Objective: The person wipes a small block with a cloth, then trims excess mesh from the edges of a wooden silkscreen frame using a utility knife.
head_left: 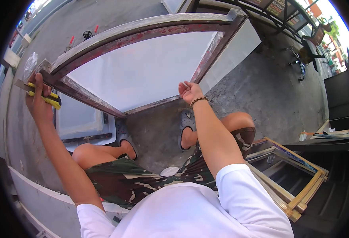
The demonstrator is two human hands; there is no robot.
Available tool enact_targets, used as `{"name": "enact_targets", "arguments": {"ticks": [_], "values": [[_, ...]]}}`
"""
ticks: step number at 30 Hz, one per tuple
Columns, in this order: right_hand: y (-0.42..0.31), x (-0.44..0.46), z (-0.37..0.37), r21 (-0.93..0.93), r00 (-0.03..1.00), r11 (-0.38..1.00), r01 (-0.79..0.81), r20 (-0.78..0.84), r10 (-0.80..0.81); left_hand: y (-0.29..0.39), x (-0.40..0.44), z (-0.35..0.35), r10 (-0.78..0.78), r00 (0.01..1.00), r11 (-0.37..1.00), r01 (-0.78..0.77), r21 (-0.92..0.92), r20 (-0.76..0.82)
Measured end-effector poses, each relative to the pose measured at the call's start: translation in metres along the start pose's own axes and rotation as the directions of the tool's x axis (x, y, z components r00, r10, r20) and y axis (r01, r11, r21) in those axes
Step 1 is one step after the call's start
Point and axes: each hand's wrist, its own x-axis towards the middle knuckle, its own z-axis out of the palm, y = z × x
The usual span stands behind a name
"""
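A wooden frame (133,24), worn with reddish-brown and pale patches, stands tilted before me. White sheet material (142,67) shows through it and extends past its right side. My left hand (41,97) is at the frame's left corner, closed around a yellow-and-black utility knife (54,100). The knife's metal end points out to the left. Near the lower right part of the frame is my right hand (190,93), palm turned up and fingers loosely bent. Nothing shows in it, and whether it touches the frame is unclear.
A white-covered panel (81,119) lies on the floor left of my feet. Bare wooden frames (297,194) are stacked at my right. Red-handled clamps (88,34) lie beyond the frame. A wheeled chair (311,53) stands at the back right.
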Motion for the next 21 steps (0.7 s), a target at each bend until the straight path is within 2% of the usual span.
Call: {"name": "enact_targets", "arguments": {"ticks": [1, 2, 4, 6, 7, 10, 13, 14, 16, 18, 20, 21], "values": [[-0.005, 0.013, 0.0, 0.275, 0.998, 0.961, 0.012, -0.056, 0.003, 0.0, 0.0, -0.001, -0.004, 1.0, 1.0, 0.004, 0.014, -0.011], [-0.018, 0.027, 0.001, 0.522, 0.994, 0.852, 0.038, -0.111, 0.024, 0.0, 0.001, -0.003, 0.004, 1.0, 1.0, -0.003, -0.026, 0.021], [-0.034, 0.017, 0.012, 0.662, 0.978, 0.75, 0.017, -0.167, 0.125, 0.001, -0.002, -0.006, 0.002, 0.999, 0.999, 0.0, -0.045, 0.039], [-0.039, 0.013, 0.019, 0.7, 0.984, 0.704, 0.12, -0.176, 0.006, 0.006, -0.005, -0.003, 0.067, 0.995, 0.997, -0.064, -0.051, 0.077], [-0.048, 0.005, 0.021, 0.755, 0.985, 0.653, 0.06, -0.15, 0.084, 0.008, -0.007, -0.005, 0.075, 0.995, 0.996, -0.072, -0.045, 0.068], [-0.071, -0.011, 0.039, 0.754, 0.974, 0.656, -0.037, -0.121, 0.194, 0.009, -0.01, -0.013, 0.128, 0.986, 0.992, -0.128, -0.009, 0.104], [-0.122, 0.002, 0.061, 0.654, 0.996, 0.752, -0.079, 0.021, 0.086, 0.009, -0.011, -0.012, 0.123, 0.989, 0.99, -0.116, -0.084, 0.085], [-0.139, -0.009, 0.076, 0.626, 0.997, 0.776, -0.077, 0.062, 0.049, 0.005, -0.01, -0.016, 0.125, 0.988, 0.989, -0.117, -0.086, 0.086], [-0.169, -0.057, 0.115, 0.54, 0.98, 0.836, -0.094, 0.2, -0.019, -0.004, -0.005, -0.028, 0.099, 0.99, 0.97, -0.075, -0.231, 0.097], [-0.203, -0.092, 0.152, 0.458, 0.962, 0.881, -0.116, 0.274, -0.015, -0.003, -0.007, -0.029, 0.067, 0.99, 0.959, -0.03, -0.282, 0.122], [-0.246, -0.101, 0.188, 0.355, 0.902, 0.935, 0.017, 0.398, -0.168, -0.004, -0.006, -0.033, 0.038, 0.988, 0.944, 0.013, -0.33, 0.146], [-0.264, -0.114, 0.206, 0.318, 0.863, 0.946, 0.063, 0.46, -0.212, -0.007, -0.004, -0.037, -0.038, 0.973, 0.952, 0.104, -0.287, 0.227]]}}
